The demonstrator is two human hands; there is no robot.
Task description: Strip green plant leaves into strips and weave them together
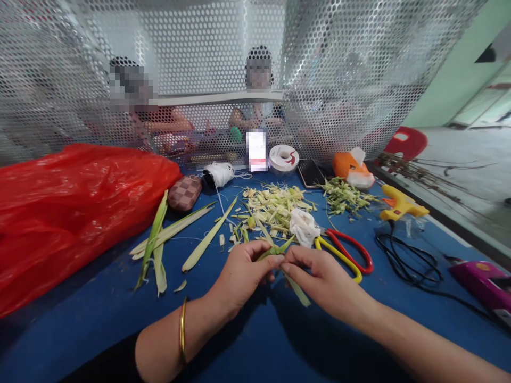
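Observation:
Both hands meet at the front middle of the blue table, pinching a folded green leaf strip. My left hand, with a gold bangle at the wrist, is closed on the strip's left part. On its right side, my right hand pinches the same strip between thumb and fingertips. Pointed ends stick up above the fingers and one pale end hangs below; the fold itself is partly hidden. Just beyond my right hand lie scissors with one red and one yellow handle, and a crumpled white bundle over their blades.
Leaf scraps are heaped behind my hands, long pale leaves to the left. A red plastic bag fills the left side. At right are a yellow glue gun and its black cable. A perforated metal screen stands behind.

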